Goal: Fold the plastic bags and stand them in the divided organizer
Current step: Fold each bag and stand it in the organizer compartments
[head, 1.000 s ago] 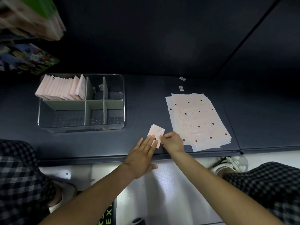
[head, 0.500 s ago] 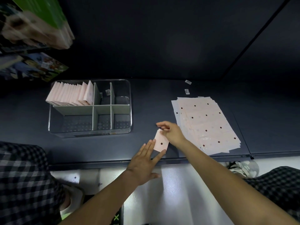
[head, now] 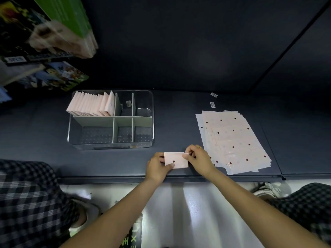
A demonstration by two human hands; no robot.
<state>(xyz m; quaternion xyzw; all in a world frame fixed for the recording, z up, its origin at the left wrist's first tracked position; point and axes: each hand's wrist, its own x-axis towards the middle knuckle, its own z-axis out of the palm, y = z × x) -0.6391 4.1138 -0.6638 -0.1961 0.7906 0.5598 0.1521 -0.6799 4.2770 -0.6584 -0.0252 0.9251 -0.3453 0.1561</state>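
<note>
From the organizer [head: 111, 120], its back-left compartment packed with folded bags, we move right to our left hand [head: 156, 168] and right hand [head: 198, 161] pinching the folded bag [head: 176, 160] just above the counter [head: 170, 108]: light, limp, likely slippery, best held by its edges.

mat [head: 131, 237] by the feet, letters "EX"

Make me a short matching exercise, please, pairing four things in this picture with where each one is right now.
Things:
1. folded bag
2. stack of flat bags
3. row of folded bags
4. small label

Places:
a. far-left compartment of the organizer
b. flat on the shelf, right of the hands
c. between the left hand and right hand
d. far-middle compartment

Pairs: 1-c, 2-b, 3-a, 4-d
</note>
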